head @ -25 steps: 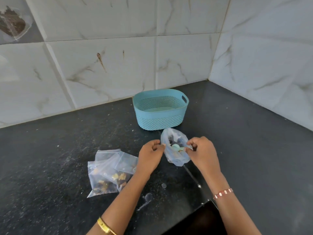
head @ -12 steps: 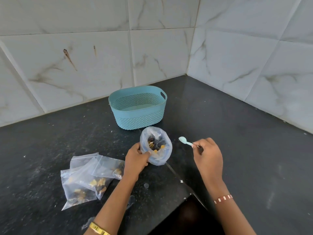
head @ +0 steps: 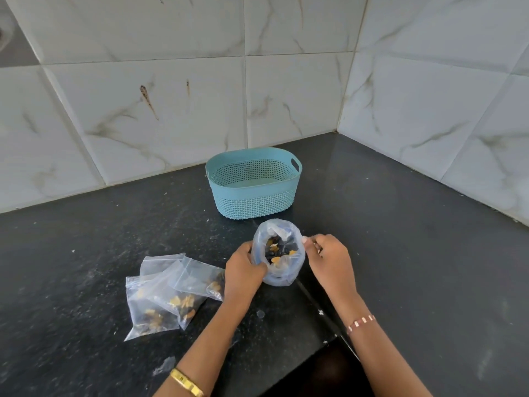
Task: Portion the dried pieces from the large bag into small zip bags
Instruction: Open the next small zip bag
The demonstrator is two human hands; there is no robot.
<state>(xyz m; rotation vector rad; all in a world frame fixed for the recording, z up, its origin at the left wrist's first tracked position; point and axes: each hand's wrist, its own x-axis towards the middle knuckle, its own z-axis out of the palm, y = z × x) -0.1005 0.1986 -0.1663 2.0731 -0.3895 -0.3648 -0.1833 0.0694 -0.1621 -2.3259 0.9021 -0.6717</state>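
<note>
The left hand [head: 243, 270] is gripping the left side of the large bag [head: 279, 253], fingers curled round its rim, while the right hand [head: 329, 259] is pinching the right rim. The bag is standing open on the counter [head: 400, 253], just in front of the basket [head: 253, 183], with filled small bags [head: 169, 293] lying beside the left wrist.

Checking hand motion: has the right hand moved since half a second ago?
Yes. The right hand moved left, closing on the open clear plastic bag standing before the blue basket.

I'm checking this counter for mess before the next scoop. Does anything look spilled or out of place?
No dried pieces lie loose. The black counter carries pale specks and smudges near the filled zip bags, which lie overlapped in a loose heap. The large bag stands upright between both hands.
</note>
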